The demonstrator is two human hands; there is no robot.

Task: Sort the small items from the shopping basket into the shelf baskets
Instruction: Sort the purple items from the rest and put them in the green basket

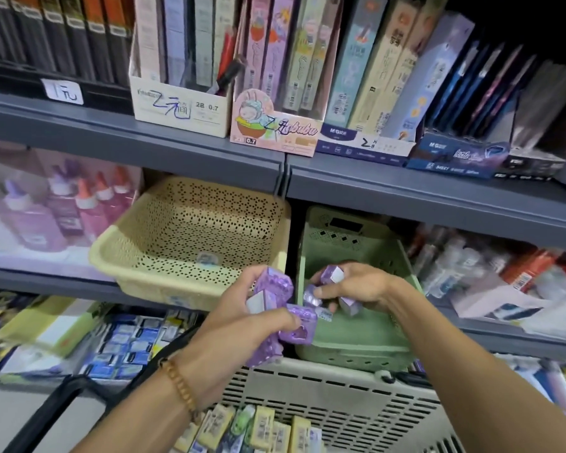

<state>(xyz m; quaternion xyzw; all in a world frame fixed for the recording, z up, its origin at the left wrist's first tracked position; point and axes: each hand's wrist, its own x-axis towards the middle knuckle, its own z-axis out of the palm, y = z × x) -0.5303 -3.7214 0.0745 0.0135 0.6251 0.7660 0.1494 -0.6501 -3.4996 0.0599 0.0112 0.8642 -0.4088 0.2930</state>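
The left hand (232,322) is curled around a cluster of small purple boxes (272,289), gripping several at once in front of the gap between the two shelf baskets. The topmost box in that cluster stands roughly upright, its long axis running up and down with a white end panel facing the camera; another lies across the thumb with its long axis nearly level, pointing right toward the green basket (366,341). A beaded bracelet (180,385) sits on the left wrist.

The right hand (350,286) reaches over the green basket, fingers bent around more purple boxes (332,274). The one at the top is tilted, its white end facing up and to the right; the ones lower in the hand are blurred, and their direction cannot be told.

The green basket sits on the middle shelf, just to the right of a cream perforated basket (134,256), which holds one small pale item (206,258) near its front. Below both hands is the shopping basket (324,393), its slotted cream wall facing up, with yellow and green small boxes (262,426) standing packed inside. Above, the upper shelf (406,188) carries display boxes of pens.
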